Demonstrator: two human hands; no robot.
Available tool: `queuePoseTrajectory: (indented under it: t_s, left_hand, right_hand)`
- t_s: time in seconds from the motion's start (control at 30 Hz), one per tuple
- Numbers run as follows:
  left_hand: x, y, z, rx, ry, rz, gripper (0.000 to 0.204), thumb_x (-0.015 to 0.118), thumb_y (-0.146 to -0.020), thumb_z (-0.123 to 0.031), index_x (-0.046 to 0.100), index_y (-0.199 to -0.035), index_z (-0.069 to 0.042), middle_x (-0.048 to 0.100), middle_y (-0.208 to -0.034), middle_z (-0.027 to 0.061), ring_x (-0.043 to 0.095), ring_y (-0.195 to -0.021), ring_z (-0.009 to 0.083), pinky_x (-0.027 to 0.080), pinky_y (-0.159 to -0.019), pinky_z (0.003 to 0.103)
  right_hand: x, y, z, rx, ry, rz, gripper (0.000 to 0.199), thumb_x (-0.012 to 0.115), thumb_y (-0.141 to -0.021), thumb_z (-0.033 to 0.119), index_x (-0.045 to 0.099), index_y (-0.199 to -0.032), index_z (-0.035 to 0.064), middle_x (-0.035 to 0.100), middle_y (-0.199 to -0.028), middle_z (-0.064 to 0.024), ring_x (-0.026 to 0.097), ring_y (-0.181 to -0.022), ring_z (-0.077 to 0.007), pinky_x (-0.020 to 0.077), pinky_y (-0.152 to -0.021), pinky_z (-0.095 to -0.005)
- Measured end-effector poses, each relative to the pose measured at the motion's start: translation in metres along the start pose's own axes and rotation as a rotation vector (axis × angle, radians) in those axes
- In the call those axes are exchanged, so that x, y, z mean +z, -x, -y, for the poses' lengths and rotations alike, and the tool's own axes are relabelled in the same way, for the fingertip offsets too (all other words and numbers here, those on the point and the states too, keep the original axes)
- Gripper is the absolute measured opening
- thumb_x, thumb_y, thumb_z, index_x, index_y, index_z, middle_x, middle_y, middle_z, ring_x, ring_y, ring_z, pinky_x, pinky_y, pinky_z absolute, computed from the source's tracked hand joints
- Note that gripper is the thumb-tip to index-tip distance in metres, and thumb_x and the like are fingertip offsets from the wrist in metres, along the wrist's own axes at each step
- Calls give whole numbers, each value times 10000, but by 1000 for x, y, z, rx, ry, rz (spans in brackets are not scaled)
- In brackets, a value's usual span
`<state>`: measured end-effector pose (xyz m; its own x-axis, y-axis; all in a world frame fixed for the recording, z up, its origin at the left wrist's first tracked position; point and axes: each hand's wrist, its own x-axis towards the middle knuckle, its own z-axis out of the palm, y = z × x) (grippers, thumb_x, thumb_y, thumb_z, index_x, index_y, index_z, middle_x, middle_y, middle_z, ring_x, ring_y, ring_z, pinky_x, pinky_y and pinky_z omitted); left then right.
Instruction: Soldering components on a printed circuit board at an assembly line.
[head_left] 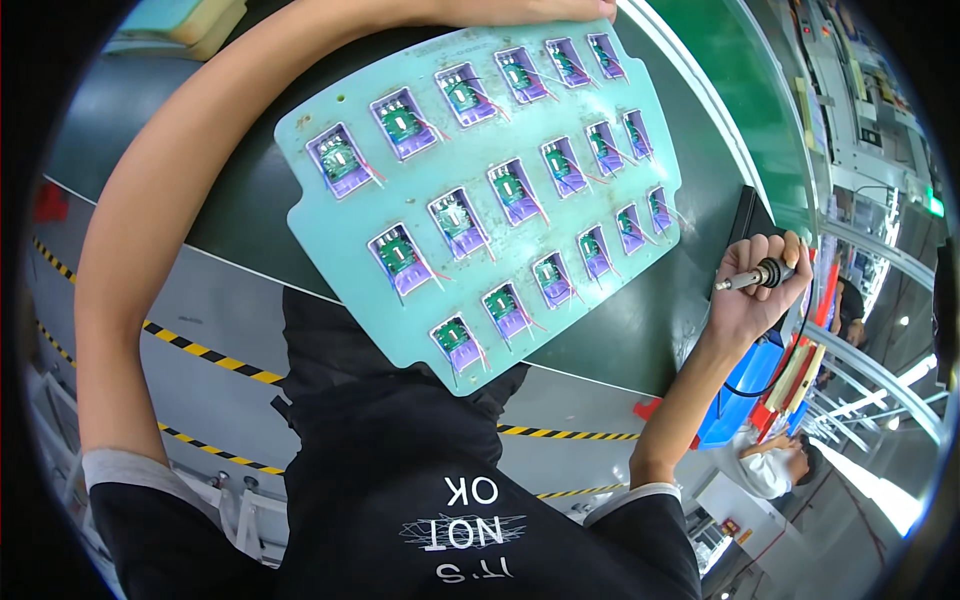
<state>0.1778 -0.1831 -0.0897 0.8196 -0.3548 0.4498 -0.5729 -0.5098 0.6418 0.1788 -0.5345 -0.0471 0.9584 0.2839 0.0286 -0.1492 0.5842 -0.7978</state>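
Holding the iron clear of a fully loaded tray

Progress, near to far: the pale green tray (460, 155) occupies the centre of the frame, its lowest corner extending past the near edge of the dark bench (240, 200). Lower, middle and upper rows show six pockets each; every pocket contains a purple housing (350, 181) and a green circuit board (338, 157), with red wires (373, 174) trailing out where visible. Loading is judged complete. Individual joints are too small to verify, so neither finished nor outstanding soldering can be counted. No board is under the tip; the work is judged to be between contacts.

Pose: at right of frame, the right forearm (680, 405) rises from the lower edge. The right hand (745, 305) is raised, its grip closed around a soldering iron (750, 279) that points left, apart from the tray. The left arm (130, 260) curves up the left side and over the top. The left hand (540, 9) lies along the tray's far edge; how far that grip is closed, or whether it clasps the edge, cannot be told.

Beyond: a blue bin (745, 385) at right; a co-worker (768, 468), lower right.
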Motion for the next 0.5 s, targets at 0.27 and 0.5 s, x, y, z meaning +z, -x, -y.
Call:
queuePoseTrajectory:
  t_s: [0.27, 0.5]
  left_hand:
    - [-3, -3, -8, -43, 29, 41, 238, 489, -909, -232, 599, -943, -23, 625, -858, 173, 603, -809, 325, 459, -722, 371]
    - [-2, -4, -11, -80, 88, 64, 233, 494, -913, -223, 600, -943, -19, 625, -825, 164, 611, -763, 290, 460, -698, 348]
  right_hand:
    - [0, 0, -1, 29, 11, -2, 252, 429, -949, 184, 436, -717, 84, 311, -495, 25, 274, -378, -55, 228, -414, -236]
    - [-4, -1, 1, 50, -5, -46, 277, 421, -955, 210, 436, -706, 90, 298, -498, 32, 250, -383, -54, 213, -413, -229]
